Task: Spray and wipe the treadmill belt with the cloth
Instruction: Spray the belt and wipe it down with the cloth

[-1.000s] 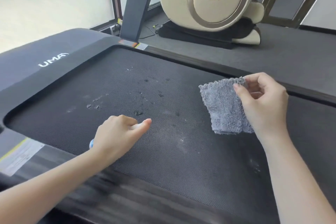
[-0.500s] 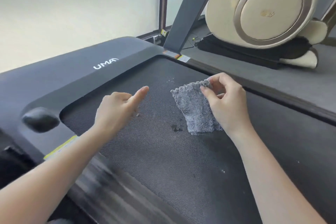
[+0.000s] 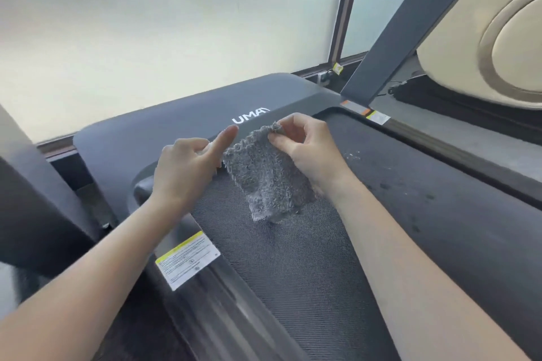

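Two hands over the belt (image 3: 293,272): right hand (image 3: 308,155) pinches the cloth (image 3: 264,182), left hand (image 3: 181,170) curled, grip unclear.

Frosted window panes (image 3: 146,23) evenly daylit, brown window frame (image 3: 347,9), beige massage chair (image 3: 469,23) at right, grey floor (image 3: 469,129).

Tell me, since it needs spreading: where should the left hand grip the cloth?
Pinch the cloth by its free top-left corner, coming from the left: the right hand holds the top-right corner, so it hangs with that edge facing the left hand.
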